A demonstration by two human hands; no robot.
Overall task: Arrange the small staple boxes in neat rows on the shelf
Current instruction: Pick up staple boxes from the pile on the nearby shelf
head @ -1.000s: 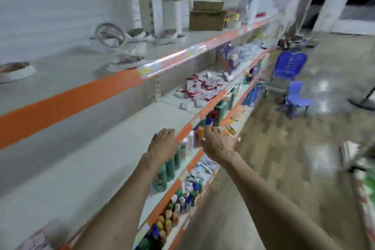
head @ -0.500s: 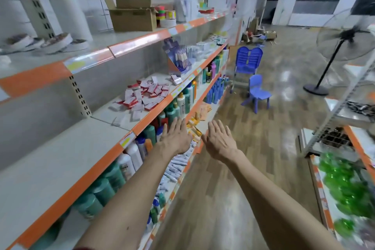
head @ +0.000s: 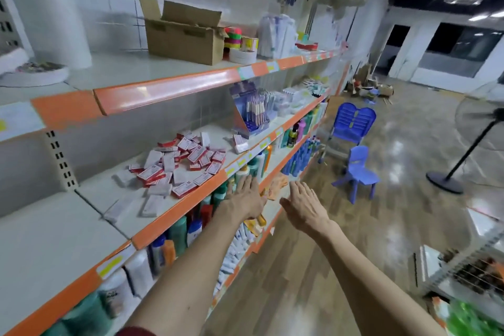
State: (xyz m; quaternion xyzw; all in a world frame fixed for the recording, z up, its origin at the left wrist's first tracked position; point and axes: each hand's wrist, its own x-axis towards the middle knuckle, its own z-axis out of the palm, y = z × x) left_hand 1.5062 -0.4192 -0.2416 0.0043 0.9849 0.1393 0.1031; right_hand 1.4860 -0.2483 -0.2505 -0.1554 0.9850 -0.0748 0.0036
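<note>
Both arms reach forward, and neither hand holds anything. The left hand [head: 245,199] is flat, fingers straight and close together, in front of the middle shelf [head: 188,203] and its orange edge. The right hand [head: 302,207] is flat too, fingers slightly spread, at three o'clock from the left. The small staple boxes [head: 177,166], red and white, lie in a loose heap on that shelf, at ten o'clock from the left hand and apart from it. A small blue chair [head: 357,169] stands at two o'clock from the right hand.
</note>
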